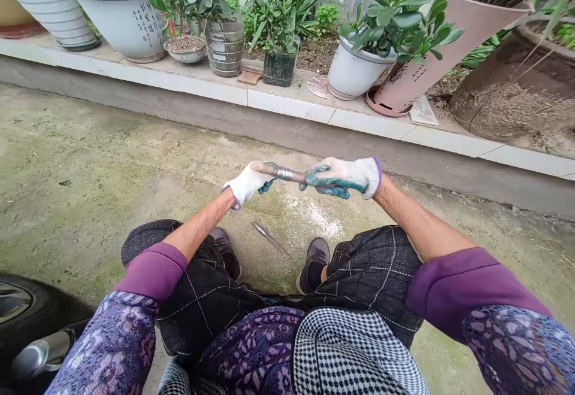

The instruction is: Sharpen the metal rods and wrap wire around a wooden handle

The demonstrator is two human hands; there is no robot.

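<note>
Both of my hands wear white gloves with green palms. My left hand (250, 183) is closed round the left end of a short wooden rod (287, 174) that has a shiny metal band near its middle. My right hand (345, 177) grips the rod's right end, fingers wrapped over it. The rod lies level in front of my knees, above the concrete ground. A thin metal rod (270, 239) lies on the ground between my two shoes, below my hands.
A raised tiled ledge (287, 105) runs across the back with several potted plants, among them a white pot (354, 72) and a tilted pink pot (431, 60). A tyre and shiny metal part (27, 323) sit at lower left. White powder marks the ground.
</note>
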